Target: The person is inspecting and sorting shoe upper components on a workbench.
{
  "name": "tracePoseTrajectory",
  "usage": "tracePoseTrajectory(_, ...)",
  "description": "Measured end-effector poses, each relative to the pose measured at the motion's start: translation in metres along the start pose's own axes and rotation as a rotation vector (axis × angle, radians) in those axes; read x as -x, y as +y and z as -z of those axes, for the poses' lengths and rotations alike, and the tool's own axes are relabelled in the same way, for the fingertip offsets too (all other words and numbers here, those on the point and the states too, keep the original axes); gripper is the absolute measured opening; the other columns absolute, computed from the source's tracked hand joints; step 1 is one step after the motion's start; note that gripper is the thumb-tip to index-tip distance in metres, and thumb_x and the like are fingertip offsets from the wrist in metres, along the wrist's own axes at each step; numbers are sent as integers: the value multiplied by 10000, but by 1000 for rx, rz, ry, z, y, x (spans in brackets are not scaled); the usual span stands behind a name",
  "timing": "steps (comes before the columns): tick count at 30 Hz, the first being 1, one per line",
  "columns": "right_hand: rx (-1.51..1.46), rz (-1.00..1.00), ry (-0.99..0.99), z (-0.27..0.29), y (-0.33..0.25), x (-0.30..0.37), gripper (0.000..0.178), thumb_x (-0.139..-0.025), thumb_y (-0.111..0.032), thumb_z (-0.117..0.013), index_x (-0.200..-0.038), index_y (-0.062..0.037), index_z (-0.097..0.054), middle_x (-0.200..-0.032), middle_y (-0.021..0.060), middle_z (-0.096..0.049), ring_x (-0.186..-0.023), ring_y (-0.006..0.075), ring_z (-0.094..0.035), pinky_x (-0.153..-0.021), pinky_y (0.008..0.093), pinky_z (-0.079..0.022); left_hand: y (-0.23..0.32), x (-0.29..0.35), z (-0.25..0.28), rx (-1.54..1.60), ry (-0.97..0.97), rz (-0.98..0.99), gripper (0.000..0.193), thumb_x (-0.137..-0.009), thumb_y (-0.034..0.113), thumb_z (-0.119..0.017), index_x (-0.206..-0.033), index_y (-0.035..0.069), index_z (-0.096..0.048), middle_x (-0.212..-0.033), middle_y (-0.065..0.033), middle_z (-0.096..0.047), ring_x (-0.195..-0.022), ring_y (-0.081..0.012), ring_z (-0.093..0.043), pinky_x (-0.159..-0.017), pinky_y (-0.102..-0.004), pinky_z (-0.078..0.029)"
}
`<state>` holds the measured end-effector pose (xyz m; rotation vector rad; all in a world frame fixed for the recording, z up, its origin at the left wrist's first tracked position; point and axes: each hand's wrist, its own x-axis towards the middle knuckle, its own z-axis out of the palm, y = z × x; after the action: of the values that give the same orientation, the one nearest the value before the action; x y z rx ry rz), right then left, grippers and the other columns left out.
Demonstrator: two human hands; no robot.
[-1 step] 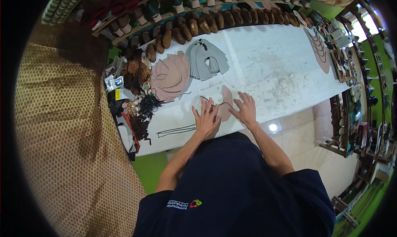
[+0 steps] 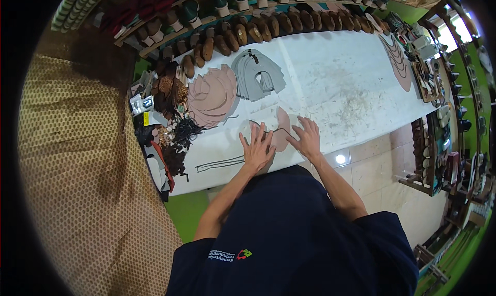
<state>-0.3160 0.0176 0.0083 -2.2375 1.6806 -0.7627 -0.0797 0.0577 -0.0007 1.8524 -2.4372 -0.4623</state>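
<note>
A curved pink shoe-upper piece (image 2: 282,138) lies flat near the front edge of the white-topped table (image 2: 330,79), with a thin black strip running across it. My left hand (image 2: 257,150) rests with spread fingers over the piece's left part, covering some of it. Beside the right edge of the piece, my right hand (image 2: 308,137) is held with its fingers apart and nothing in them; whether its thumb touches the piece is hard to tell. Long thin black strips (image 2: 219,163) lie on the table left of my left hand.
Fanned stacks of pink pieces (image 2: 212,95) and grey pieces (image 2: 248,71) lie farther back. A heap of dark scraps (image 2: 183,133) crowds the left end. Brown shoe lasts (image 2: 274,25) line the back edge. More pink pieces (image 2: 399,66) lie far right, near a shelf (image 2: 424,156).
</note>
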Motion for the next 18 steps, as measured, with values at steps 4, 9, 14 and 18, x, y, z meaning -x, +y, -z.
tracePoseTrajectory(4,-17,-90,-85,-1,7,15,277,-877,-332,-795,-1034,-106,-825,-1423,107,-622,-1386,349,-509,-1202,549,-344,-1,0,2,24,-15,-21,663,-1024,520,-549,-1622,255,-441,-1785,-101,-121,-1635,-356,-89,-1160,-820,-14)
tracePoseTrajectory(9,73,-64,-131,1,3,15,185,-894,-283,-772,-967,-125,-833,-1409,75,-635,-1388,312,-514,-1210,546,-336,-5,-1,1,48,29,-48,661,-996,493,-587,-1593,231,-477,-1773,-97,-174,-1627,-359,-127,-1172,-815,-50)
tracePoseTrajectory(14,90,10,-175,8,5,11,149,-897,-242,-753,-909,-103,-806,-1398,58,-642,-1384,277,-521,-1220,556,-325,-9,-2,-1,71,28,-61,659,-1001,490,-582,-1597,231,-469,-1774,-100,-168,-1630,-357,-119,-1167,-820,-58)
tracePoseTrajectory(18,135,128,-182,0,9,5,128,-887,-195,-725,-859,-80,-775,-1395,56,-640,-1381,262,-524,-1223,565,-321,-12,-1,-1,73,38,-66,646,-1010,486,-572,-1595,232,-468,-1776,-101,-161,-1633,-359,-110,-1166,-821,-55)
